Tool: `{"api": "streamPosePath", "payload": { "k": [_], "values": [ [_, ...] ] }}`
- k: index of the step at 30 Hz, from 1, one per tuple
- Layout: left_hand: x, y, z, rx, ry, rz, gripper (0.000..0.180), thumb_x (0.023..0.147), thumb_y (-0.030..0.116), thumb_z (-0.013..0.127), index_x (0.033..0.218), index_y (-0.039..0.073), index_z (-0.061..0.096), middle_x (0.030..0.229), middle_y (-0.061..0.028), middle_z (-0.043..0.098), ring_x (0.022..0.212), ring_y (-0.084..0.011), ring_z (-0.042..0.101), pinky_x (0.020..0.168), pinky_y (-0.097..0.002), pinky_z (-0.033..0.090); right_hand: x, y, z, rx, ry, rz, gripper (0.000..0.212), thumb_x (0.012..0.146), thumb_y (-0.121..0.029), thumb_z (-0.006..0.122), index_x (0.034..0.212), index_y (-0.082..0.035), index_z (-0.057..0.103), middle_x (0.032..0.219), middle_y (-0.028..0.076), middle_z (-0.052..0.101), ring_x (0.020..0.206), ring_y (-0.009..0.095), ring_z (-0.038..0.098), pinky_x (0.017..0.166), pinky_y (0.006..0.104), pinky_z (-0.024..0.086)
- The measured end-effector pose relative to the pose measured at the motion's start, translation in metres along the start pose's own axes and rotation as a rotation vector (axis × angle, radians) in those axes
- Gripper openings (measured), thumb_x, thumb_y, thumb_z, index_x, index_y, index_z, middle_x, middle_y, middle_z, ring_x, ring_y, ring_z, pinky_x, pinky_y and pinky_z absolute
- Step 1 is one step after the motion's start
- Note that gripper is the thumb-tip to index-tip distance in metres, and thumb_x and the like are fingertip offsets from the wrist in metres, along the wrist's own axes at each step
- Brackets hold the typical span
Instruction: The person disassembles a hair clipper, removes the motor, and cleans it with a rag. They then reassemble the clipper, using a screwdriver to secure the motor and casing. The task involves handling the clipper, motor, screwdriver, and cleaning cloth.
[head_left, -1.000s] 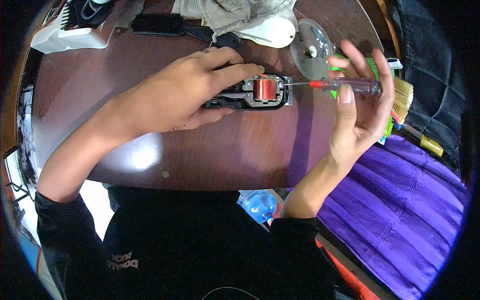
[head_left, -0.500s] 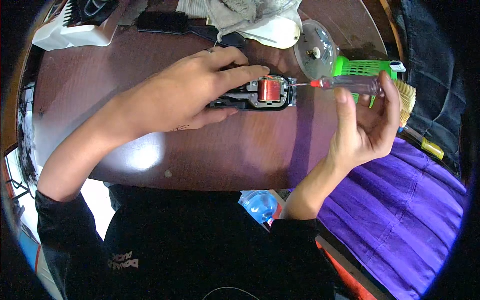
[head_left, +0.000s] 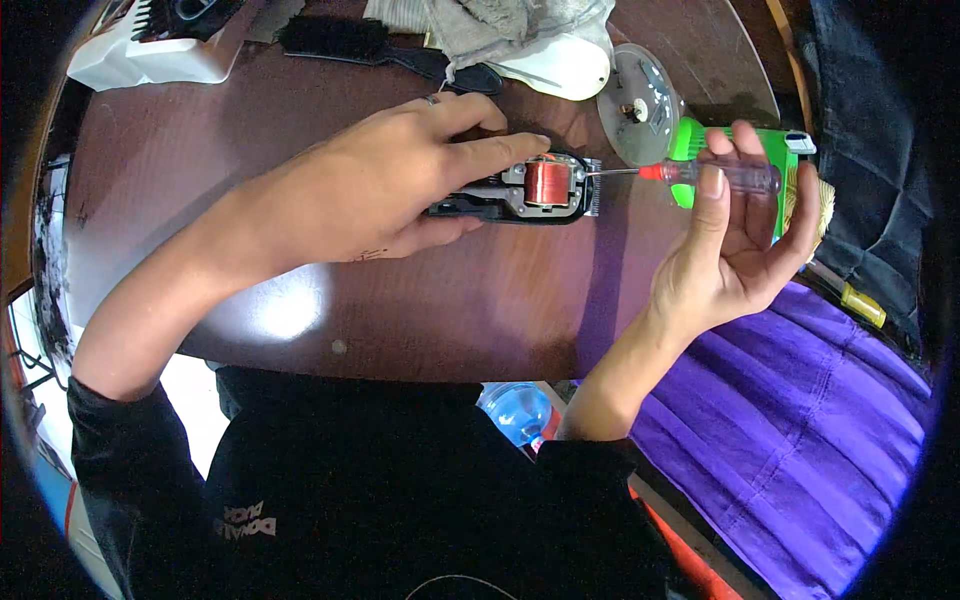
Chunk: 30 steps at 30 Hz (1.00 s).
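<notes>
Your loosely curled right hand [head_left: 725, 268] has shifted its grip on the screwdriver [head_left: 683, 173] – tip at the clipper [head_left: 547, 185] clasped under your left hand [head_left: 390, 175] – so turning likely continues.

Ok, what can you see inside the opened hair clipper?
A copper-red coil in a metal frame shows in the hair clipper, near the blade. The left hand covers the opposite end, so any parts under it cannot be seen.

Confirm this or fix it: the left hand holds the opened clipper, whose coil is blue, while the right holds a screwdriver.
The coil is red, not blue, as the head view shows. The left hand does hold the opened clipper, and the right hand holds a screwdriver.
</notes>
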<state>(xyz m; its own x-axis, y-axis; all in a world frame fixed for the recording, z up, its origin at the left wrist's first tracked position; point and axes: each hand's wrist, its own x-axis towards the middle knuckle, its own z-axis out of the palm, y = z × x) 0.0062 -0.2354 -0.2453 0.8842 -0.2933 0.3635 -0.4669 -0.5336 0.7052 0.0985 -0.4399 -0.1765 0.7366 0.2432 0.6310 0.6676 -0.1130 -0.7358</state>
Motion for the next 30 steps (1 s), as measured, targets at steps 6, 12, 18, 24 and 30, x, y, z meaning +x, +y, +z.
{"api": "streamPosePath", "payload": {
  "k": [6,12,18,24,30],
  "values": [
    [-0.001,-0.001,0.001,-0.019,-0.005,-0.010,0.073,0.070,0.004,0.075,0.137,0.008,0.047,0.121,-0.0149,0.053,0.105,-0.0350,0.057,0.093,-0.0407,0.048,0.003,0.009,-0.008,-0.041,-0.146,-0.168,0.046,0.089,0.000,0.062,0.131,0.000,0.043,0.125,0.028,0.054,0.107,0.035,0.061,0.088,0.0454,0.054],
    [-0.001,-0.002,0.002,0.000,-0.007,-0.020,0.072,0.070,0.006,0.075,0.137,0.008,0.047,0.121,-0.0152,0.054,0.105,-0.0352,0.057,0.093,-0.0413,0.048,-0.001,0.014,-0.016,-0.160,-0.003,-0.218,0.057,0.074,0.006,0.077,0.124,0.001,0.051,0.118,0.018,0.057,0.097,0.022,0.061,0.085,0.0320,0.051],
    [-0.001,-0.002,0.004,0.007,-0.009,-0.029,0.071,0.071,0.007,0.076,0.136,0.008,0.048,0.120,-0.0155,0.054,0.105,-0.0352,0.057,0.093,-0.0414,0.048,-0.001,-0.002,0.003,0.034,0.008,-0.002,0.054,0.080,0.007,0.072,0.128,0.004,0.048,0.110,0.024,0.063,0.094,0.025,0.065,0.089,0.0336,0.051],
    [0.000,-0.001,0.002,-0.001,-0.007,-0.022,0.070,0.071,0.007,0.076,0.136,0.008,0.048,0.120,-0.0154,0.054,0.106,-0.0352,0.057,0.093,-0.0414,0.048,-0.002,0.007,-0.007,-0.081,-0.032,-0.184,0.053,0.078,0.006,0.073,0.126,0.006,0.049,0.116,0.022,0.060,0.099,0.023,0.063,0.089,0.0333,0.051],
    [-0.001,-0.001,0.002,0.009,-0.005,-0.023,0.071,0.071,0.007,0.076,0.136,0.008,0.048,0.121,-0.0162,0.054,0.106,-0.0357,0.057,0.094,-0.0419,0.047,0.000,0.001,-0.001,-0.069,0.041,-0.056,0.054,0.078,0.007,0.073,0.126,0.006,0.047,0.116,0.021,0.060,0.099,0.024,0.063,0.090,0.0349,0.051]
  ]
}}
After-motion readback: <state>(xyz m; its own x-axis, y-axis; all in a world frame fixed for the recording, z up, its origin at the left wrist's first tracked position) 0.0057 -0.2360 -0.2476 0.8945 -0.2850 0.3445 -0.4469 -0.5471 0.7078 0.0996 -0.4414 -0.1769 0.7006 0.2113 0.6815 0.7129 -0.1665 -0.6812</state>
